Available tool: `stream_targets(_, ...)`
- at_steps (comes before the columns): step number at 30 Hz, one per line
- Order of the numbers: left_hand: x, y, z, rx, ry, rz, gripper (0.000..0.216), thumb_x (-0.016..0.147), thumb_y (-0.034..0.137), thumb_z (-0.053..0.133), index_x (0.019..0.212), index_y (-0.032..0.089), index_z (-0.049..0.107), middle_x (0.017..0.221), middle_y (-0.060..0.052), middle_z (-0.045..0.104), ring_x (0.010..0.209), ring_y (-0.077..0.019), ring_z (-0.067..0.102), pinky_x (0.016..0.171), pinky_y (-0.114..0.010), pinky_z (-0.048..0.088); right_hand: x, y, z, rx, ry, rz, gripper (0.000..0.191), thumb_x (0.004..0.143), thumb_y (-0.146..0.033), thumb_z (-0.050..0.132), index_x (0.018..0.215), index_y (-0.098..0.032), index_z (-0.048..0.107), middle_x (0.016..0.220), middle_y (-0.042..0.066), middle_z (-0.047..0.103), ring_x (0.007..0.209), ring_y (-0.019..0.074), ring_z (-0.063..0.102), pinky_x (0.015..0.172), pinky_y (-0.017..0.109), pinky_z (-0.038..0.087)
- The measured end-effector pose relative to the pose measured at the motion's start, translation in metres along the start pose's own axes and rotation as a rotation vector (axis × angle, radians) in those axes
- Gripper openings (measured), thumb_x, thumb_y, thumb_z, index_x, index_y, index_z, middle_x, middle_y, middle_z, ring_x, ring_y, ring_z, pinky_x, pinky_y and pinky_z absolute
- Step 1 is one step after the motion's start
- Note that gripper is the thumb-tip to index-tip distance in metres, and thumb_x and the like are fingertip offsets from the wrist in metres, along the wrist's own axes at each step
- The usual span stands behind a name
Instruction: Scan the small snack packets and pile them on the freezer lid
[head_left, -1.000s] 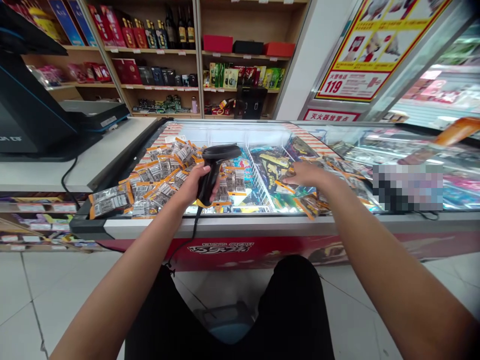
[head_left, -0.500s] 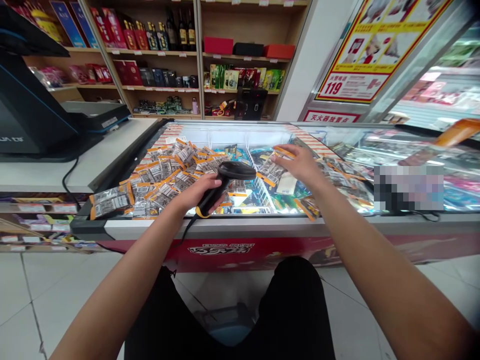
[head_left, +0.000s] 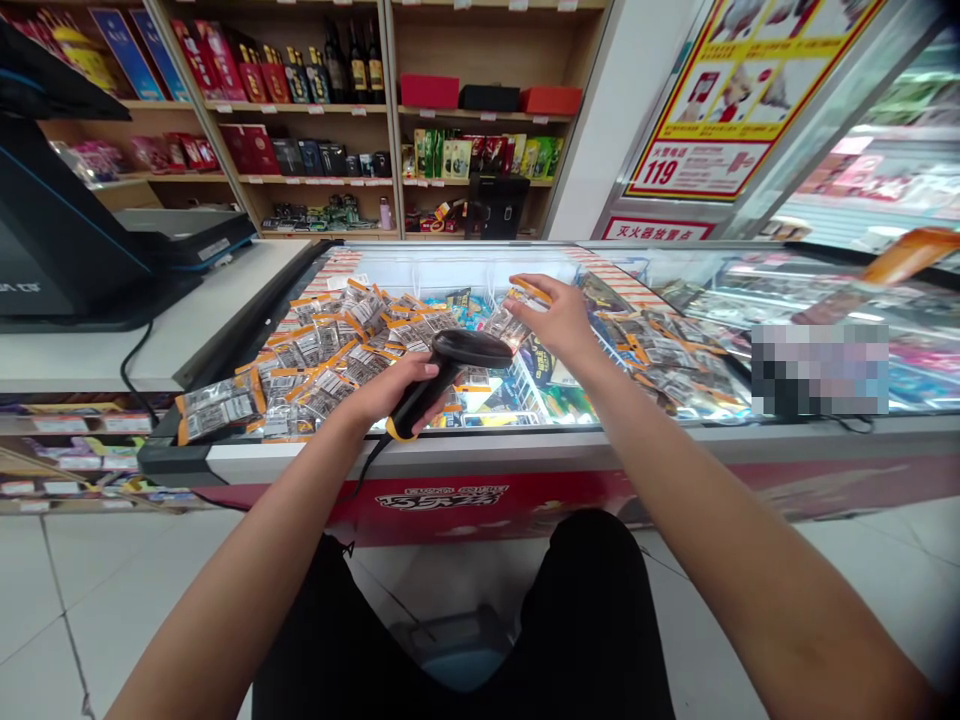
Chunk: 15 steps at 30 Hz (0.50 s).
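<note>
My left hand [head_left: 390, 390] is closed round the handle of a black barcode scanner [head_left: 450, 365], whose head points right over the glass top of a chest freezer [head_left: 465, 455]. Just past the scanner head, my right hand [head_left: 559, 318] holds up a small orange-edged silver snack packet [head_left: 504, 322]. Many packets of the same kind lie in a heap [head_left: 322, 350] on the glass at the left. A second spread of them [head_left: 660, 350] lies at the right of my right hand.
A checkout counter [head_left: 187, 330] with a dark monitor [head_left: 52, 230] stands at the left. Wooden shelves [head_left: 390, 120] with bottles and boxes line the back wall. A red and yellow poster [head_left: 720, 110] hangs at the right, above another glass case [head_left: 862, 300].
My right hand has lifted a packet from the right-hand spread and carried it left to the scanner head. My left hand has tipped the scanner from upright to pointing right.
</note>
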<state>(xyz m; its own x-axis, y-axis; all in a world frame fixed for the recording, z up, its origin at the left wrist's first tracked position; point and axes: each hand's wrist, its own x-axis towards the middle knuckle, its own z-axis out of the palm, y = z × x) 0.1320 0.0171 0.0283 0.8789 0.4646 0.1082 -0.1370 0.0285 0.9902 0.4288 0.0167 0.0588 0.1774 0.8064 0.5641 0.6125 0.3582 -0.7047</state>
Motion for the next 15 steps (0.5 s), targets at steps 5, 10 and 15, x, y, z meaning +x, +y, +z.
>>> stream_targets(5, 0.0003, -0.0003, -0.0007, 0.005, 0.017, 0.003, 0.067, 0.089, 0.068, 0.07, 0.125, 0.01, 0.066, 0.055, -0.001, 0.065, 0.033, -0.0173, 0.054, 0.037, -0.025, 0.042, -0.0002, 0.0029, 0.0016, 0.018, -0.003, -0.03, 0.048, 0.086, -0.047, 0.088, 0.125, -0.019, 0.084, 0.137, 0.015, 0.083, 0.138, 0.0375, 0.074, 0.13, 0.058, 0.05)
stream_targets(10, -0.001, -0.0009, -0.002, 0.012, 0.004, -0.025, 0.064, 0.09, 0.063, 0.071, 0.124, 0.01, 0.066, 0.056, -0.001, 0.066, 0.035, -0.0172, 0.054, 0.037, -0.025, 0.043, -0.0005, 0.0041, -0.0009, 0.012, 0.006, -0.023, 0.053, 0.085, -0.053, 0.09, 0.125, -0.019, 0.084, 0.137, 0.017, 0.083, 0.137, 0.0395, 0.074, 0.131, 0.059, 0.049)
stream_targets(15, -0.0025, -0.0026, -0.0035, 0.026, 0.007, -0.013, 0.062, 0.091, 0.063, 0.071, 0.125, 0.011, 0.067, 0.058, -0.001, 0.066, 0.035, -0.0161, 0.054, 0.037, -0.025, 0.043, 0.0001, 0.0067, -0.0004, -0.007, 0.004, -0.016, 0.051, 0.086, -0.05, 0.09, 0.126, -0.019, 0.084, 0.138, 0.016, 0.083, 0.138, 0.0392, 0.074, 0.131, 0.059, 0.049)
